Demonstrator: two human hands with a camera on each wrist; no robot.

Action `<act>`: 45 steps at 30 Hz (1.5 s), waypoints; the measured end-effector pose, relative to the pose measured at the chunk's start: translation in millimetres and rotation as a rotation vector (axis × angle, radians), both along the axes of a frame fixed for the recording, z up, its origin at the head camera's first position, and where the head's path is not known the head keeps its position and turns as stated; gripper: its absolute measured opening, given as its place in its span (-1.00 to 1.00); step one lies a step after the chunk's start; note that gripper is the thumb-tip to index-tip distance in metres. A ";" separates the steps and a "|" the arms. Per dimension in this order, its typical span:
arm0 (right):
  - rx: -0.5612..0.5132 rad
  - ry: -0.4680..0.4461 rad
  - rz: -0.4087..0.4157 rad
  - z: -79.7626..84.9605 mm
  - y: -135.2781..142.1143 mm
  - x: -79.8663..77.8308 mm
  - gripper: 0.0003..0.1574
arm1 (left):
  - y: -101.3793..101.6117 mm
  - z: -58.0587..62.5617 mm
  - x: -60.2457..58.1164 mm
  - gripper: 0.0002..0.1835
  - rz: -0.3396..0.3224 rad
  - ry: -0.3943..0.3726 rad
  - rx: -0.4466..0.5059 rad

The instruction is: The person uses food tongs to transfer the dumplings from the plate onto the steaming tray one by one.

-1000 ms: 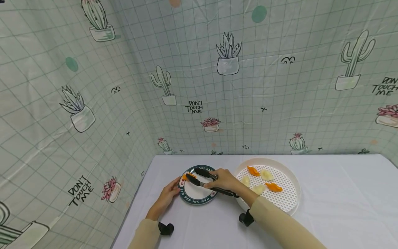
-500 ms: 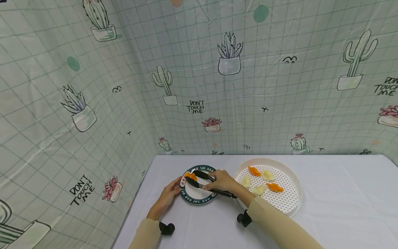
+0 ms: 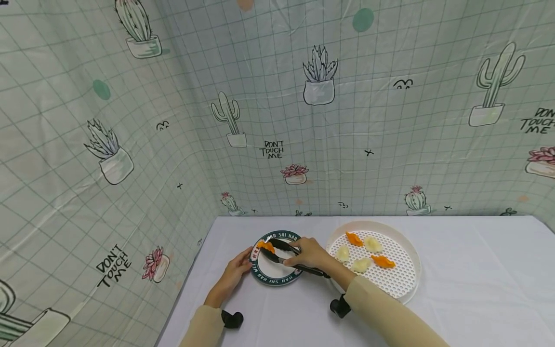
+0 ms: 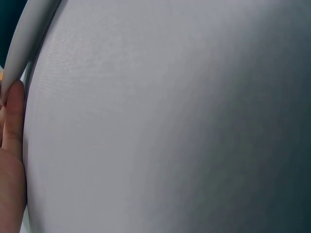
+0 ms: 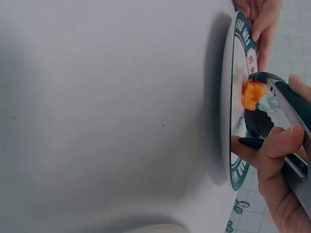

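Note:
My right hand [image 3: 307,252] holds black-and-silver tongs [image 3: 277,256] over a white plate [image 3: 277,277] with a dark green lettered rim. The tong tips stand apart, one on each side of an orange dumpling [image 3: 266,246] at the plate's left side. In the right wrist view the dumpling [image 5: 252,94] is close to the upper tip, with a gap towards the lower one. At the plate's left edge, my left hand [image 3: 236,269] pinches the rim. The left wrist view shows only part of that hand [image 4: 12,145] at the plate's edge.
Right of the plate stands a round cream tray [image 3: 412,250] with a perforated white base, holding orange dumplings [image 3: 383,261] and pale dumplings [image 3: 361,264]. A white cloth covers the table [image 3: 277,318]. A patterned curtain [image 3: 260,120] hangs behind and at the left.
The tong tips have spread and come down slightly, and more of the orange dumpling shows between them. My left hand stays at the plate's rim. The tray's dumplings have not moved.

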State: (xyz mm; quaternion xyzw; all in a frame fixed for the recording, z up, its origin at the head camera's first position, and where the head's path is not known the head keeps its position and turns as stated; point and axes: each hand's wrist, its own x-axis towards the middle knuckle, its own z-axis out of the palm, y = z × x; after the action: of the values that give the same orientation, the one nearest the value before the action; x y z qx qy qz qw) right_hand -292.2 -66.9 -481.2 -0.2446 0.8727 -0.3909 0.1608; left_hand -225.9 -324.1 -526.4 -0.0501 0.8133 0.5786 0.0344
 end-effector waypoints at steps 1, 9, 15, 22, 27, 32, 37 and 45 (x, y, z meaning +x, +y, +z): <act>-0.003 -0.001 -0.002 -0.4 0.2 0.6 -0.16 | -0.1 -0.4 0.0 -0.43 -0.003 0.002 0.002; -0.008 0.013 0.011 0.4 2.2 4.4 -0.17 | -0.7 -2.3 -0.4 -0.44 -0.009 0.017 0.010; 0.009 0.049 0.013 3.3 5.2 7.8 -0.17 | -0.5 -1.6 0.2 -0.44 -0.001 0.009 0.004; -0.009 0.052 0.005 7.3 11.7 11.9 -0.17 | 0.1 -1.1 0.3 -0.44 -0.014 0.017 -0.001; -0.036 0.049 0.007 8.5 16.3 14.0 -0.18 | 0.8 -0.7 1.6 -0.44 -0.002 0.006 0.003; -0.046 0.053 0.034 11.1 19.9 15.3 -0.16 | 1.0 -1.4 1.3 -0.44 0.009 -0.002 -0.012; -0.081 0.038 0.065 15.6 24.6 18.8 -0.14 | 1.2 -2.1 0.1 -0.44 0.013 -0.014 -0.005; -0.132 0.040 0.086 21.4 36.4 27.7 -0.13 | -0.1 -1.7 -2.2 -0.43 -0.001 -0.012 0.006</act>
State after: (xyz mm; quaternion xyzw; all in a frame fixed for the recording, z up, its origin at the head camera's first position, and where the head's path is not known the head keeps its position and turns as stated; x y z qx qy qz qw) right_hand -264.5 -30.5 -459.8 -0.2995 0.8368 -0.4353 0.1436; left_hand -228.1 -324.2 -528.1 -0.0529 0.8115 0.5806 0.0396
